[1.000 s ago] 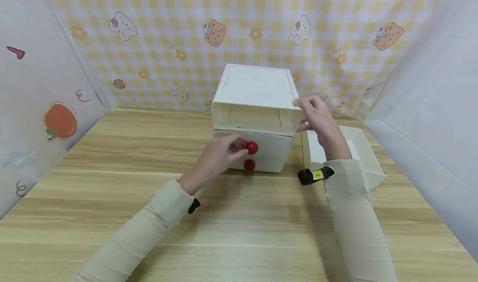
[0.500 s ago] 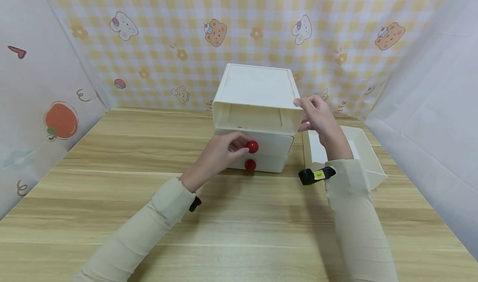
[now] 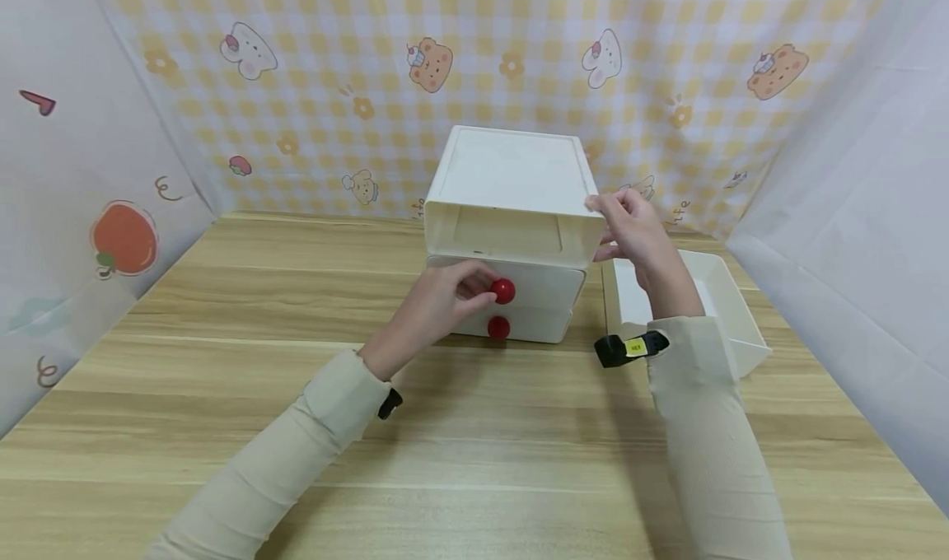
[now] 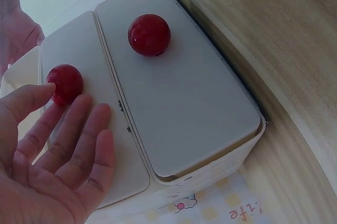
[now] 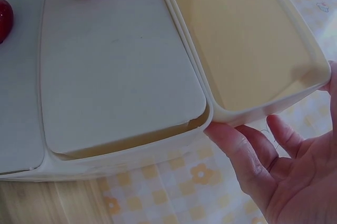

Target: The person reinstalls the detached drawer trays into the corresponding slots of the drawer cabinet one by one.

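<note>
A white drawer cabinet (image 3: pixel 519 169) stands on the table, its top compartment (image 3: pixel 507 232) open at the front. Below are two drawers with round red knobs. My left hand (image 3: pixel 437 309) pinches the upper red knob (image 4: pixel 65 84) between thumb and index finger; the other fingers lie beside the drawer front. The lower red knob (image 4: pixel 149 34) is untouched. At the cabinet's upper right front corner, my right hand (image 3: pixel 633 231) grips the edge. In the right wrist view, its fingertips (image 5: pixel 224 132) press the side wall by the open compartment. Both drawer fronts sit about flush.
A white open box (image 3: pixel 730 296), shaped like a drawer, lies right of the cabinet, partly behind my right forearm. The wooden table (image 3: pixel 474 461) extends in front and to the left. Patterned cloth (image 3: pixel 511 66) hangs behind, with white cloth on both sides.
</note>
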Demonstrator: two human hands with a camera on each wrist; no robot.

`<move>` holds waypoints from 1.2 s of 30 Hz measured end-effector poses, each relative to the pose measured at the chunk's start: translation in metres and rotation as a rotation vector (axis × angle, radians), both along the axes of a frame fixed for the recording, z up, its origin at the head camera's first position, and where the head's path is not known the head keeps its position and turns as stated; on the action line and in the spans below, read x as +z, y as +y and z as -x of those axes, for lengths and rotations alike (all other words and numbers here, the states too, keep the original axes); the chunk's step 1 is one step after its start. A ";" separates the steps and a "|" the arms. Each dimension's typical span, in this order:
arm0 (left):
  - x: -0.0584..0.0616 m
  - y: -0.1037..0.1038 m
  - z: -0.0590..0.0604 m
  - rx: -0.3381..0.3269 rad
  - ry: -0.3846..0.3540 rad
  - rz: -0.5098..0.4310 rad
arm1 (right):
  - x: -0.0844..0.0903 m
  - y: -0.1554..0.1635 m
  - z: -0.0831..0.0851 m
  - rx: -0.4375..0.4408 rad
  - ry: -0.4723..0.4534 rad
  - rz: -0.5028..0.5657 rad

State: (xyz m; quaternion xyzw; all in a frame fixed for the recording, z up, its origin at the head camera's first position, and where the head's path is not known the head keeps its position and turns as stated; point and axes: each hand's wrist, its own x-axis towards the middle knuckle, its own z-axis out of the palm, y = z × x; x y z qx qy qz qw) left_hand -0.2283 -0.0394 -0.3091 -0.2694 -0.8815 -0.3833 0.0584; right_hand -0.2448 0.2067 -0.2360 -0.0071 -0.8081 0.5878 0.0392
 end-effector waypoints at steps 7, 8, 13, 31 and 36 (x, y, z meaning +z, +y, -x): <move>0.000 0.000 0.001 0.006 -0.013 -0.006 | 0.000 0.000 0.000 -0.001 0.009 0.018; 0.000 0.000 0.001 0.007 -0.016 -0.008 | 0.000 0.000 0.000 0.000 0.010 0.020; 0.001 0.000 0.000 0.008 -0.025 -0.013 | -0.001 0.000 0.001 -0.003 0.017 0.047; 0.000 0.003 -0.001 0.008 0.012 0.025 | -0.002 0.002 0.001 -0.003 0.037 0.047; 0.005 0.001 -0.003 0.015 0.046 0.061 | -0.002 0.002 0.001 -0.006 0.027 0.046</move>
